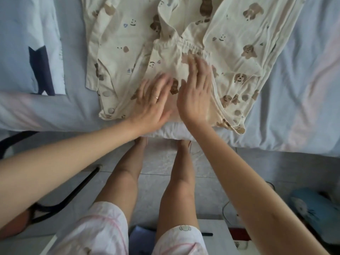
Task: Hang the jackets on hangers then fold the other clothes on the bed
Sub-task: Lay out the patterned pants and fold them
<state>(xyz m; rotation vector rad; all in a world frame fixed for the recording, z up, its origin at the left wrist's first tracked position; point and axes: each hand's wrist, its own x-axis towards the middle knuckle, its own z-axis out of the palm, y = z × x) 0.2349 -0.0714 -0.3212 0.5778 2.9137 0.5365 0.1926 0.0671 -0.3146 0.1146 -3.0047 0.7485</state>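
A cream pyjama shirt (117, 57) with a bear print and snap buttons lies spread on the pale blue bed (303, 89). Matching cream trousers (237, 43) with an elastic waistband lie on top of it, the legs running up to the right. My left hand (152, 102) lies flat on the cloth near the bed's edge, fingers straight and blurred, a ring on one finger. My right hand (196, 92) lies flat beside it, fingers straight, reaching toward the waistband. Neither hand grips anything.
A light blue garment with a dark blue patch (40, 57) lies on the bed at the left. A black chair frame (73, 190) stands at the lower left. A blue slipper (316, 208) sits on the tiled floor at the right. My bare legs stand against the bed.
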